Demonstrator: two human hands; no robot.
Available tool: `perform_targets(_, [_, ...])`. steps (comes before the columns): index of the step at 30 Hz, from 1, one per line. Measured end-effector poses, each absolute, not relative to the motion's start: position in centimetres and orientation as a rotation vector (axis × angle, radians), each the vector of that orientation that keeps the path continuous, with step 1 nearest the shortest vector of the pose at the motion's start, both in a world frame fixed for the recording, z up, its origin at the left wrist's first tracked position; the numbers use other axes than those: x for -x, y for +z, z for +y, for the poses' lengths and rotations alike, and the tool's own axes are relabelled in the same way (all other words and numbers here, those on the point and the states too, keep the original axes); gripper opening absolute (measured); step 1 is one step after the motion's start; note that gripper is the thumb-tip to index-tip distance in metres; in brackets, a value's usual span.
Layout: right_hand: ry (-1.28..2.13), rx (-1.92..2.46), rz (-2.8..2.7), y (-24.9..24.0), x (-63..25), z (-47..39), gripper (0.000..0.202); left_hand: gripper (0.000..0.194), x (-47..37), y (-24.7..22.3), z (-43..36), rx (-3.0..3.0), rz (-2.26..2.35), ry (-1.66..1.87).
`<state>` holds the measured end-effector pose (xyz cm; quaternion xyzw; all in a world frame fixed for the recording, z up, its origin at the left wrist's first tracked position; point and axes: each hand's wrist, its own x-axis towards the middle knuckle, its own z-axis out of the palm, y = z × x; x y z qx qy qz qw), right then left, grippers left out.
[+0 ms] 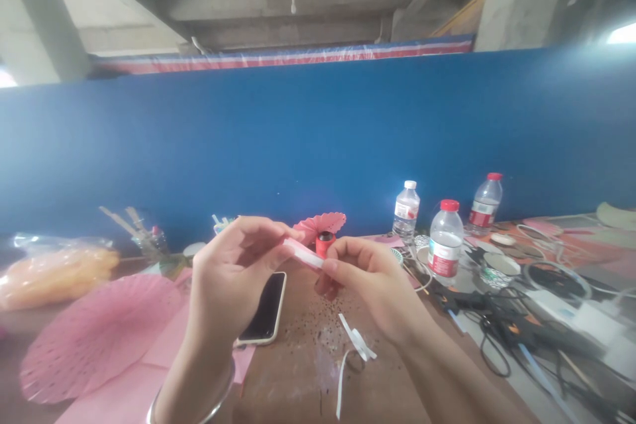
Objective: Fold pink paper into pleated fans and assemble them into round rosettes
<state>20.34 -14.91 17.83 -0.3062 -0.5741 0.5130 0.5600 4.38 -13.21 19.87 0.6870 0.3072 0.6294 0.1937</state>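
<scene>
A strip (304, 254) bridges left hand (238, 262) and right hand (375, 278) above a tabletop (291, 387) bearing a phone (267, 311) at left, paper scraps (358, 342) at right, 3 bottles (446, 248) farther right before a partition (298, 132), and a paper fan (94, 344) far left

Held strip (304, 254) looks matt ppr, phone scrn (264, 315) glossy, btls (446, 238) clear plastic, bangle (227, 381) shiny metal.

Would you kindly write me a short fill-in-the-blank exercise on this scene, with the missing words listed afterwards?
1. The strip held between the left hand and the right hand is pink and ____.
2. The silvery bangle is worn on the person's ____ side.
3. Of the three labelled bottles, ____ have red caps.
4. The phone lies with its dark screen facing ____.

Missing words: white; left; two; up.
</scene>
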Motion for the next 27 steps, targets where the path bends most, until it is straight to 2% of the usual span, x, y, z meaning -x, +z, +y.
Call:
perform_targets(4, [1.081,0.774,-1.403,17.6,-20.2,-15.3,0.014,0.012,-5.0,19.4,-13.0,-1.890,0.904,1.872])
perform_targets(9, [0.596,0.965,-1.576,16.9,-19.6,-16.4,0.015,0.009,-5.8,18.7,-12.8,-1.920,1.001,2.023])
perform_targets(14, [0.188,0.959,-1.669,16.6,-18.9,-17.0,0.011,0.010,-6.3,18.7,-13.1,-1.967,1.041,2.042])
perform_targets(17, [0.211,0.971,-1.675,16.7,-19.0,-17.0,0.012,0.011,-6.7,18.8,-13.3,-1.941,1.019,2.092])
perform_targets(22, [0.515,1.035,-1.644,17.3,-20.1,-16.5,0.017,0.010,-6.9,18.9,-13.4,-1.819,0.861,2.097])
perform_targets(27, [0.584,1.080,-1.603,17.5,-20.8,-15.9,0.019,0.012,-6.9,19.0,-13.3,-1.778,0.794,2.107])
